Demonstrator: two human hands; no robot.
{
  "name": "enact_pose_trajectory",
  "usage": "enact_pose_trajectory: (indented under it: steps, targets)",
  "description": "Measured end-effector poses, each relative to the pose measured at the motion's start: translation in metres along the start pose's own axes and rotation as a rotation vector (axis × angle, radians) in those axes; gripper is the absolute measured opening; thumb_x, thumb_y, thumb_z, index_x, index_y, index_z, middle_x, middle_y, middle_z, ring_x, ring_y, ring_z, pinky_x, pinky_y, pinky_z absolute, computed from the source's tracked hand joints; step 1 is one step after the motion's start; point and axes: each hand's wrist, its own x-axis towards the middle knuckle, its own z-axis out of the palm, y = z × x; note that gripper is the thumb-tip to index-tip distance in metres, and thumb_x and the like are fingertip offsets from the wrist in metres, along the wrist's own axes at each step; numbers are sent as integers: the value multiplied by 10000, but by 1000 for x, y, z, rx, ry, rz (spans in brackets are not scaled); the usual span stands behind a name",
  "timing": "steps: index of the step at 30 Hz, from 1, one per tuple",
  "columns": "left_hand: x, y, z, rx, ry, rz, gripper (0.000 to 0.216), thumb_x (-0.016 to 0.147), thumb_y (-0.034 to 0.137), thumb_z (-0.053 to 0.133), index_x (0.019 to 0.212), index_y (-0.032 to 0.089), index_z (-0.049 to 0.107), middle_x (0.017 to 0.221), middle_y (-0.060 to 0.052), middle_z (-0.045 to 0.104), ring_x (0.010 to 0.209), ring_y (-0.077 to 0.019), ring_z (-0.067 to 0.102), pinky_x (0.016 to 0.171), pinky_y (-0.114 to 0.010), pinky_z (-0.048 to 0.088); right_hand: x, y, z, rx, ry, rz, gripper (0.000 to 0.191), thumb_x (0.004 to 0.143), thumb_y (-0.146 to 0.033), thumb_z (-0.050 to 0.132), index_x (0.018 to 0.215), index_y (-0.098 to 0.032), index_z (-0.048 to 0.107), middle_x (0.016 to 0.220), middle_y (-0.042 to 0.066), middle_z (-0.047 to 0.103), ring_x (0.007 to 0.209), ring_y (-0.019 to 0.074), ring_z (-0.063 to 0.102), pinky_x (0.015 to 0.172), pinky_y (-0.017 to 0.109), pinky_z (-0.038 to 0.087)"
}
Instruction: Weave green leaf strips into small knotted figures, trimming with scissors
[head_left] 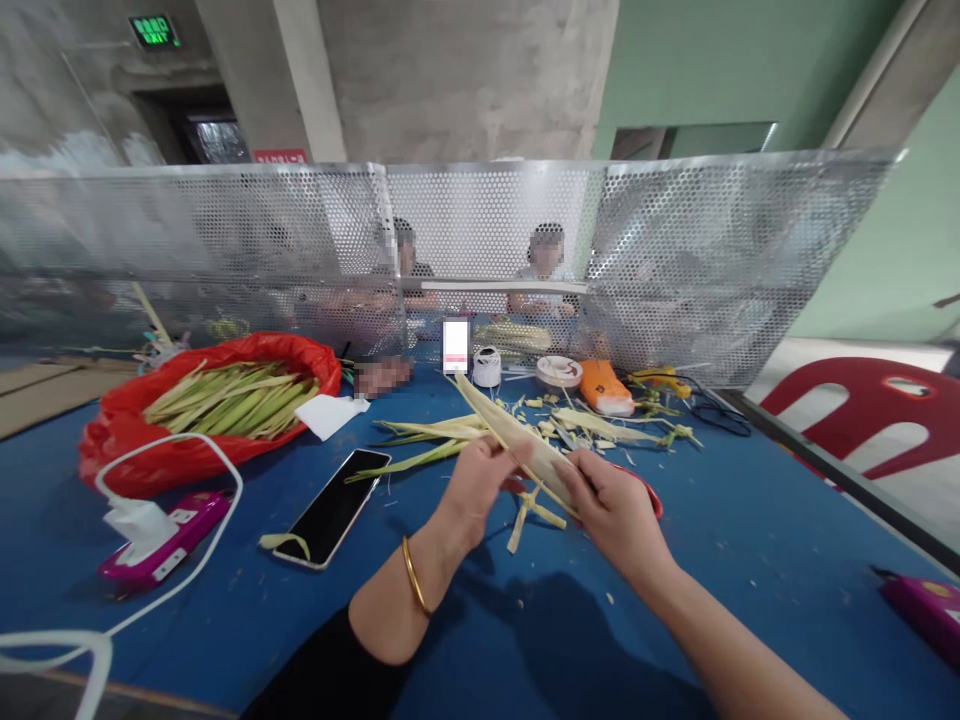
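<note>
A long pale corn husk point(499, 420) stretches slantwise between my two hands above the blue table. My right hand point(611, 505) grips its near end between thumb and fingers. At its left edge, my left hand point(474, 485), with a gold bangle on the wrist, is closed in a pinch on the husk. Beneath lies a knotted piece of husk point(529, 505) with several short ends. Red-handled scissors point(651, 490) show behind my right hand, which partly hides them. More husk strips point(431, 432) are spread on the table beyond my left hand.
At left stand a red bag point(105, 440) of husks and a purple power strip point(172, 540) with a white cable. A phone point(330, 510) lies nearby. Toward the back are a thread spool point(487, 367), a tape roll point(559, 372), an orange packet point(604, 385) and a perforated metal screen point(480, 220).
</note>
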Motion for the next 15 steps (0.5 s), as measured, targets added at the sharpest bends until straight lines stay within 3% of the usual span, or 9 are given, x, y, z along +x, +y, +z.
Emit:
enact_pose_trajectory:
  steps: [3,7,9,11,14,15]
  targets:
    - [-8,-3,9,93,-64,-57,284,606,321,774,783,112,700,706,-53,695,592,-142,606,552,-240,478,1,-2,2,98,-2,23,318,896,-471,461,706,-219,499,549,-33,496,488,120,450,461,221,358]
    - [-9,0,11,65,55,-31,204,649,279,729,763,115,686,680,-43,681,570,-135,599,549,-239,479,4,-8,-1,480,-154,188,285,828,-492,552,825,-207,535,574,-26,559,498,138,522,474,240,429]
    - [-6,2,8,51,162,9,237,667,299,723,812,122,659,721,-52,678,617,-156,623,551,-246,485,6,-9,-5,481,-142,212,271,812,-467,580,782,-200,541,525,-32,553,468,129,501,472,239,415]
    - [-3,5,3,50,378,164,337,679,312,727,951,146,615,862,-70,674,747,-182,647,622,-271,511,8,-9,-10,390,-55,187,280,832,-450,559,710,-199,532,481,-35,528,453,118,460,469,231,381]
    - [-3,15,-8,262,791,636,604,669,310,762,1211,209,516,1232,-113,557,1112,-228,554,928,-362,457,11,-5,-19,240,9,118,308,860,-434,522,656,-203,507,473,-40,507,464,115,435,480,228,352]
    - [-4,20,-12,397,806,802,660,665,308,770,1260,223,497,1345,-124,486,1216,-257,481,999,-399,402,11,-4,-22,202,-16,95,310,861,-427,518,646,-204,505,474,-44,498,463,114,430,479,227,344]
